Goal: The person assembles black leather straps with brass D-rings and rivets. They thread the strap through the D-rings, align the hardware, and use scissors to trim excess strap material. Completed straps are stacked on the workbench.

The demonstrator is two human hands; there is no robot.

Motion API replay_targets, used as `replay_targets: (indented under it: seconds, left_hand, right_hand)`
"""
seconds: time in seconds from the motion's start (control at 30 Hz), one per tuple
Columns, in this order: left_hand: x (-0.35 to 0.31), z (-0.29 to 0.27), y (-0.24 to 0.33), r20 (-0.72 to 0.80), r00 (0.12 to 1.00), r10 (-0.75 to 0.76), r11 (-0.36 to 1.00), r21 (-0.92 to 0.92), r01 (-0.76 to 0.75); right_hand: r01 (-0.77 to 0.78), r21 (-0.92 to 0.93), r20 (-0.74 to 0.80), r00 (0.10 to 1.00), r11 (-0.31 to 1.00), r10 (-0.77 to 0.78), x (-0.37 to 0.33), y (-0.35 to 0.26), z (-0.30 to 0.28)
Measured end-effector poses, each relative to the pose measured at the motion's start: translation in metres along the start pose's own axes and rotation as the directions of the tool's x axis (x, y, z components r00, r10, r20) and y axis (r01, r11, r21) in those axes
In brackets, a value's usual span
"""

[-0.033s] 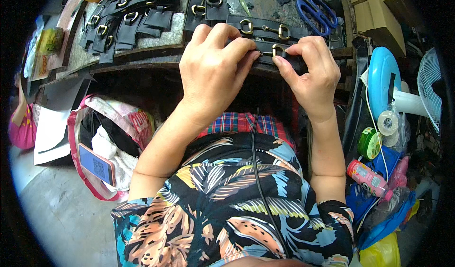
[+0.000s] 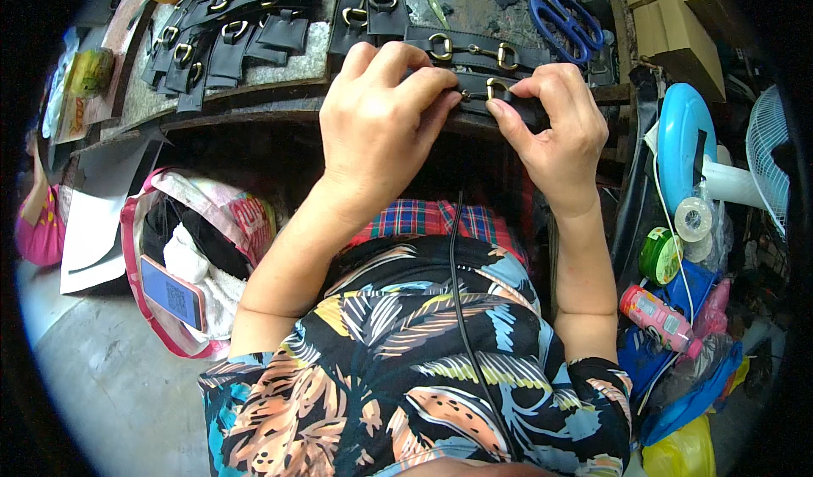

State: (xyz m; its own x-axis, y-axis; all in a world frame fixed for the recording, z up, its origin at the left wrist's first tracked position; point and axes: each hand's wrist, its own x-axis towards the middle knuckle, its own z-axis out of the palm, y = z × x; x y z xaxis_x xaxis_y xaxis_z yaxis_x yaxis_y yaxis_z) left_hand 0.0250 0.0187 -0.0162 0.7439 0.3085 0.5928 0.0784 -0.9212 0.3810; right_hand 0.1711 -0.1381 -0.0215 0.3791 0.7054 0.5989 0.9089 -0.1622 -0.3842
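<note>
Both hands clamp one black strap (image 2: 500, 104) at the near bench edge: left hand (image 2: 381, 130) pinches its left end, right hand (image 2: 555, 134) grips beside the brass buckle (image 2: 495, 88). Judgement: hold strap flat, buckle centred. Beyond the knuckles, finished straps (image 2: 470, 49); farther right, blue scissors (image 2: 567, 20)

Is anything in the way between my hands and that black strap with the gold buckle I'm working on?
Nothing visible. Both the left hand and the right hand already grip the black strap at the workbench edge; the blue scissors lie apart, farther back.
</note>
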Motion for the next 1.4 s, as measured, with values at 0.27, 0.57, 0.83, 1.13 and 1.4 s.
replay_targets:
  seconds: [0.27, 0.57, 0.83, 1.13, 1.4]
  left_hand:
    - [-0.008, -0.003, -0.011, -0.028, 0.999, 0.036, 0.996, -0.08, -0.038]
    - [-0.011, 0.0, -0.01, -0.038, 0.993, 0.114, 0.992, 0.049, -0.112]
    - [-0.012, 0.004, -0.016, -0.05, 0.984, 0.172, 0.983, 0.067, -0.168]
    - [-0.013, 0.006, -0.017, -0.063, 0.983, 0.175, 0.983, 0.069, -0.171]
    - [-0.013, 0.006, -0.017, -0.075, 0.982, 0.175, 0.984, 0.051, -0.171]
  right_hand:
    - [-0.005, -0.013, -0.049, 0.999, 1.0, 0.005, -0.002, 0.001, 0.005]
    - [-0.015, -0.028, -0.072, 0.997, 1.0, 0.013, -0.001, 0.002, 0.01]
    - [-0.006, -0.151, 0.025, 1.0, 0.988, 0.01, 0.001, -0.006, 0.007]
    - [-0.043, -0.152, 0.076, 0.996, 0.988, 0.055, 0.005, -0.008, 0.005]
    - [-0.02, -0.036, -0.045, 0.999, 0.999, 0.019, -0.003, -0.015, 0.0]
